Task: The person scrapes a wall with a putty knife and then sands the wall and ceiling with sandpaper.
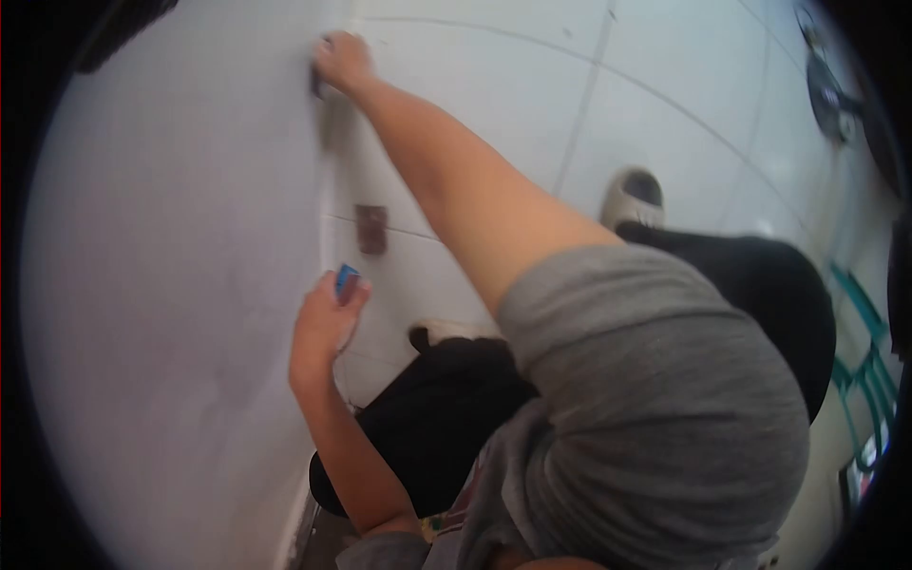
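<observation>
My right hand (344, 63) reaches far ahead to the foot of the white wall (180, 256), its fingers closed round a small dark piece (316, 80) right at the wall's surface. Closer to me, my left hand (328, 318) is beside the same wall. Its thumb and fingers pinch a small blue and brown piece (348, 283). Between the two hands a flat reddish-brown rectangular piece (371, 230) lies on the tiled floor, near the wall's base.
White floor tiles (484, 85) with dark joints stretch to the right. My shoe (632, 198) and dark trouser legs (446, 399) are below the right arm. A green chair-like frame (864, 380) stands at the right edge, and a dark object (831, 100) lies at the upper right.
</observation>
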{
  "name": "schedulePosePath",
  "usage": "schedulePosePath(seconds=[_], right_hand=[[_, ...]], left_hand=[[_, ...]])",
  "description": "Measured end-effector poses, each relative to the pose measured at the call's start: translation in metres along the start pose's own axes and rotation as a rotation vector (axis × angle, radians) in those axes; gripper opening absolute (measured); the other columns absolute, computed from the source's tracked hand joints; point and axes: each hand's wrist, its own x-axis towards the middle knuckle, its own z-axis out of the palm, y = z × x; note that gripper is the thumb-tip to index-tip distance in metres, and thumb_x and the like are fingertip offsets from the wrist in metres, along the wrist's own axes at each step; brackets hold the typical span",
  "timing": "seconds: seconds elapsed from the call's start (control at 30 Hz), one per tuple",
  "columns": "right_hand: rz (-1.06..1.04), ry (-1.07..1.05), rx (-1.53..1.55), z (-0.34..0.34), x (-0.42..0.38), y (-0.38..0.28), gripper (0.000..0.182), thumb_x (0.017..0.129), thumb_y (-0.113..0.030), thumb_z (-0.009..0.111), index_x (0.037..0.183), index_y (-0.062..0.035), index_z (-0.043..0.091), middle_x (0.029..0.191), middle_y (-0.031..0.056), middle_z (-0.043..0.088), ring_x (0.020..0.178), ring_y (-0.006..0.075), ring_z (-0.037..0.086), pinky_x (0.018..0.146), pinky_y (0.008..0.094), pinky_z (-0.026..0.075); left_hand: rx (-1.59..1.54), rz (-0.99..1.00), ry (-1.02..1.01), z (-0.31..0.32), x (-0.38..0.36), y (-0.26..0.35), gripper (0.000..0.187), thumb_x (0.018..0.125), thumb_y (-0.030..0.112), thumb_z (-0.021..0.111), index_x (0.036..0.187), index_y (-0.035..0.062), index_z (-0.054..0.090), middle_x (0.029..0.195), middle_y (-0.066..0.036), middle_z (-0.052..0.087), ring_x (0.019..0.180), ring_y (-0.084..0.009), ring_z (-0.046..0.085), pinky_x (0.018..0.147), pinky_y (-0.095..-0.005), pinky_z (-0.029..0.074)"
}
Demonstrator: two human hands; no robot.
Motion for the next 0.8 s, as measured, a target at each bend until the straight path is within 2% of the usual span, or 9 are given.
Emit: schedulePosePath(seconds=[0.03,0.07,0.13,0.23,0.63,0.7,0.73,0.77,0.8], right_hand=[[-0.008,0.087,-0.006,-0.001,0.008,-0.008,0.031,0.088,-0.027,0.057,0.088,-0.001,0.074,0.087,0.0277,0.071,0.085,0.0468,0.07,0.08,0.0529,0.054],[0.082,-0.012,-0.047,-0.007,0.02,-0.017,0.03,0.089,-0.024,0.055,0.087,0.0001,0.073,0.082,0.0257,0.071,0.085,0.0464,0.069,0.08,0.0511,0.055],[0.077,0.003,-0.126,0.0,0.045,-0.002,0.03,0.09,-0.025,0.056,0.089,0.0001,0.073,0.085,0.0255,0.071,0.087,0.0459,0.069,0.081,0.0509,0.055],[0.067,0.002,-0.192,0.014,0.058,0.01,0.03,0.09,-0.025,0.056,0.091,0.0001,0.074,0.089,0.0252,0.072,0.09,0.0451,0.069,0.084,0.0506,0.055],[-0.028,-0.013,-0.318,0.081,0.092,0.025,0.032,0.092,-0.027,0.06,0.099,0.0002,0.075,0.104,0.0242,0.073,0.103,0.042,0.069,0.093,0.0494,0.054],[-0.001,-0.011,-0.206,0.073,0.09,0.021,0.032,0.092,-0.027,0.06,0.101,0.0002,0.075,0.106,0.024,0.074,0.105,0.0415,0.069,0.095,0.0492,0.054],[0.092,0.0,0.014,0.03,0.067,0.002,0.031,0.093,-0.025,0.059,0.1,0.0008,0.075,0.105,0.0243,0.073,0.104,0.04,0.07,0.093,0.0491,0.054],[0.181,0.032,0.234,-0.014,0.044,-0.016,0.03,0.094,-0.024,0.058,0.099,0.0014,0.074,0.104,0.0246,0.073,0.103,0.0386,0.07,0.092,0.049,0.054],[0.149,0.041,0.451,-0.015,0.041,-0.014,0.026,0.098,-0.02,0.055,0.088,0.0016,0.065,0.083,0.018,0.068,0.078,0.0297,0.068,0.073,0.0416,0.053]], left_hand=[[-0.016,0.013,0.001,-0.002,-0.002,0.002,0.045,0.096,0.042,0.07,0.108,-0.0004,0.065,0.098,-0.022,0.072,0.091,-0.0373,0.069,0.085,-0.0436,0.052],[-0.032,0.021,0.0,0.0,-0.002,0.002,0.044,0.095,0.042,0.07,0.105,-0.0003,0.065,0.098,-0.024,0.072,0.089,-0.041,0.068,0.084,-0.046,0.052],[-0.115,0.065,0.015,0.009,0.005,-0.017,0.042,0.095,0.04,0.07,0.104,-0.001,0.064,0.094,-0.023,0.071,0.083,-0.0368,0.066,0.082,-0.0436,0.052],[-0.06,0.182,0.05,0.007,0.004,-0.006,0.042,0.096,0.039,0.071,0.103,-0.0016,0.062,0.09,-0.021,0.07,0.081,-0.0334,0.065,0.08,-0.0421,0.051],[-0.047,-0.013,-0.03,-0.023,0.032,0.017,0.041,0.095,0.038,0.071,0.104,-0.001,0.062,0.094,-0.021,0.071,0.084,-0.0343,0.066,0.081,-0.0421,0.051],[-0.037,0.007,-0.048,-0.032,0.04,0.028,0.041,0.095,0.038,0.071,0.104,-0.0008,0.062,0.096,-0.021,0.071,0.086,-0.0357,0.066,0.082,-0.0428,0.051],[-0.034,0.022,-0.041,-0.018,0.016,0.03,0.041,0.095,0.039,0.07,0.104,-0.0007,0.062,0.098,-0.022,0.071,0.088,-0.0369,0.067,0.082,-0.0435,0.051],[-0.035,0.033,-0.04,-0.021,0.026,0.047,0.041,0.096,0.039,0.07,0.104,-0.0005,0.062,0.099,-0.022,0.071,0.09,-0.0382,0.067,0.083,-0.0443,0.052],[-0.001,0.043,-0.032,-0.023,0.032,0.055,0.04,0.096,0.037,0.07,0.106,-0.0009,0.062,0.098,-0.022,0.071,0.09,-0.0364,0.069,0.083,-0.0436,0.052]])
